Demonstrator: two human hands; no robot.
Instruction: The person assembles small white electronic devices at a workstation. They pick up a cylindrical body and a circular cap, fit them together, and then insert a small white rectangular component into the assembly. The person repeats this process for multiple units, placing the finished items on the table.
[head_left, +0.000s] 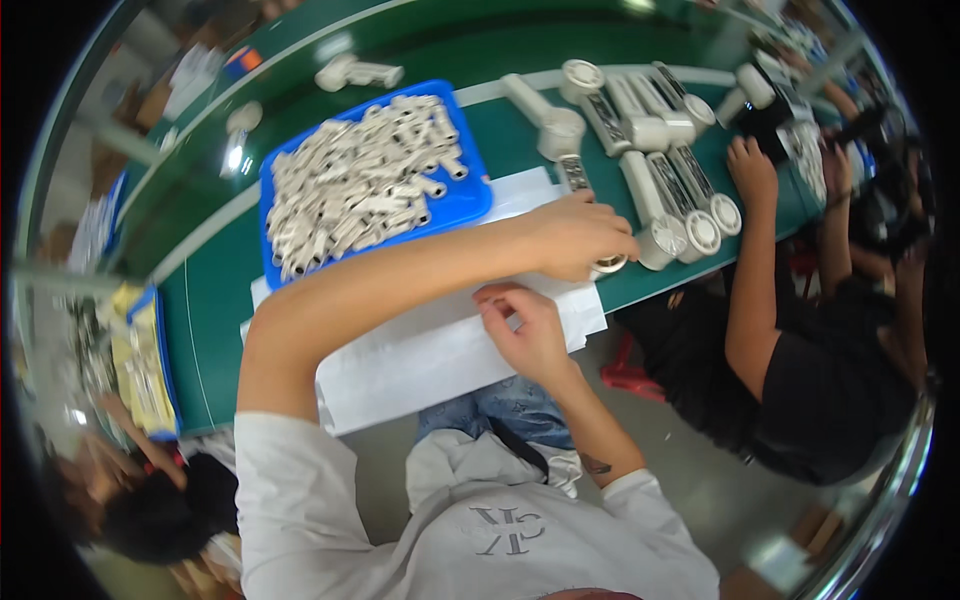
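Note:
My left hand point(585, 238) reaches across to the right, its fingers closed over a white piece shaped like a shower head point(574, 173). The piece's upper part shows beyond the knuckles and a round end peeks out below the fingers; the middle is hidden. Nearer to me, my right hand point(525, 328) hovers over white paper sheets point(400, 370), fingers loosely curved with a gap at the thumb and nothing visible in them. Just right of my left hand lie several more white shower-head-shaped pieces point(663, 240), with round ends and long handles, some showing dark, glittery strips.
A blue tray point(480, 205) heaped with small white tubular parts stands beyond my left forearm on the green table point(215, 300). Another white piece point(360, 73) lies farther back. At right, a co-worker's hand point(752, 172) rests near the pieces. A red stool point(632, 375) stands below.

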